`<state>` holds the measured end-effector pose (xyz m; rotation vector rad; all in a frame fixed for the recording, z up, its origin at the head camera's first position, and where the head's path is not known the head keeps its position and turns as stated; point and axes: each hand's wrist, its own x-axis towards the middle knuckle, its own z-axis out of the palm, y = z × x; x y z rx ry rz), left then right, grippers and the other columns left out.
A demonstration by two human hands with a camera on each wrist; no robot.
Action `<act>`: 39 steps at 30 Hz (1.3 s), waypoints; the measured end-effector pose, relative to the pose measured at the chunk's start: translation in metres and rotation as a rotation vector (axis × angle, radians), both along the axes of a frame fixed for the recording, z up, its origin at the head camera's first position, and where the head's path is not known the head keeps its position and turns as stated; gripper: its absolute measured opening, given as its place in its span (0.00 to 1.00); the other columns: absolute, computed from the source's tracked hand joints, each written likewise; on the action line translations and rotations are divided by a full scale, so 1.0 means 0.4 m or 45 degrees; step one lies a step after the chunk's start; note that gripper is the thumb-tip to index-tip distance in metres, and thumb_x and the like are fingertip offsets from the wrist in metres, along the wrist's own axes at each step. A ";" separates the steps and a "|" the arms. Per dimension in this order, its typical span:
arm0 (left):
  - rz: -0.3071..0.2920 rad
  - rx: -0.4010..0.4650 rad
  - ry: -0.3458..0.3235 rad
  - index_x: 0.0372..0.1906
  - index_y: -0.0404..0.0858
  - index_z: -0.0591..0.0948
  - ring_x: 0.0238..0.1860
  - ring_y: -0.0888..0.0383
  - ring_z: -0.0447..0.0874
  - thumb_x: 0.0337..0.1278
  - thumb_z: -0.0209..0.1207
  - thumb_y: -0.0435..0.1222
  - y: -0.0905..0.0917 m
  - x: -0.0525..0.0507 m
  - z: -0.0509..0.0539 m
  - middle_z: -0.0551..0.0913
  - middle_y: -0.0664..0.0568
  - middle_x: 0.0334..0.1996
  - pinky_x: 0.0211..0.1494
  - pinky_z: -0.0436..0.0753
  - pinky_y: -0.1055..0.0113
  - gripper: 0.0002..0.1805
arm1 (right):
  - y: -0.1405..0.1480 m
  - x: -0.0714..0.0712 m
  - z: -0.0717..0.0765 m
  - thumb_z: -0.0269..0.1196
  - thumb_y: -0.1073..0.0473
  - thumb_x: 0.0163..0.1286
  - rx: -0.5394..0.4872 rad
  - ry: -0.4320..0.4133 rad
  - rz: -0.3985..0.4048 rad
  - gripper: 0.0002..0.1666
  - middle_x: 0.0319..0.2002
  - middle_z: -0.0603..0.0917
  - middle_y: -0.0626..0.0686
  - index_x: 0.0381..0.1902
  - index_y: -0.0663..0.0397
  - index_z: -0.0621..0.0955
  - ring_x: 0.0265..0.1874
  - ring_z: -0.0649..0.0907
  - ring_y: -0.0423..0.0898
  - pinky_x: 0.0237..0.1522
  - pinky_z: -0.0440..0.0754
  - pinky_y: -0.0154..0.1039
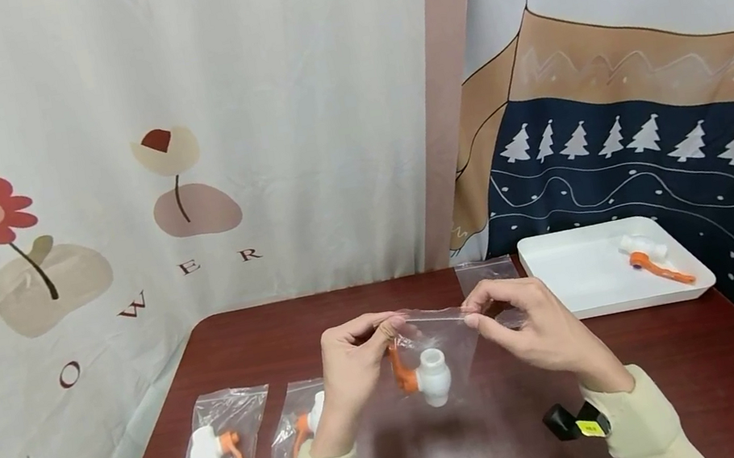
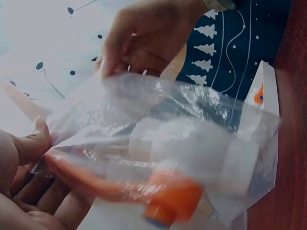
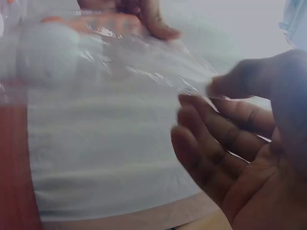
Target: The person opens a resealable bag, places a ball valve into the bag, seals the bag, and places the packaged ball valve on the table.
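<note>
A clear zip bag [image 1: 455, 336] hangs between both hands above the table. Inside it lies a white ball valve [image 1: 435, 377] with an orange lever handle [image 2: 172, 194]. My left hand [image 1: 360, 357] pinches the bag's top left corner between thumb and fingers, close to the handle's end. At the opposite top corner, my right hand [image 1: 530, 319] pinches the bag's edge with thumb and forefinger. In the right wrist view the other fingers of the right hand [image 3: 230, 139] are spread below the film. Whether the seal is closed I cannot tell.
Two bagged valves lie left on the dark red table [image 1: 268, 336]: one bag [image 1: 245, 414] fully visible, another bag [image 1: 282, 457] partly behind the left arm. A white tray [image 1: 575, 282] at back right holds a loose valve [image 1: 661, 267]. Beside it lies a flat clear bag [image 1: 485, 270].
</note>
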<state>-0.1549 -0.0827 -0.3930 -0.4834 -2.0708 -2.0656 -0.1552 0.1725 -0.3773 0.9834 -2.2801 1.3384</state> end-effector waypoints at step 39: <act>-0.230 -0.045 -0.226 0.48 0.30 0.86 0.36 0.60 0.93 0.62 0.69 0.33 0.034 -0.020 -0.030 0.90 0.35 0.44 0.46 0.89 0.67 0.13 | 0.028 -0.025 -0.004 0.52 0.57 0.83 -0.412 -0.612 0.056 0.16 0.44 0.92 0.51 0.51 0.68 0.72 0.39 0.92 0.50 0.44 0.91 0.43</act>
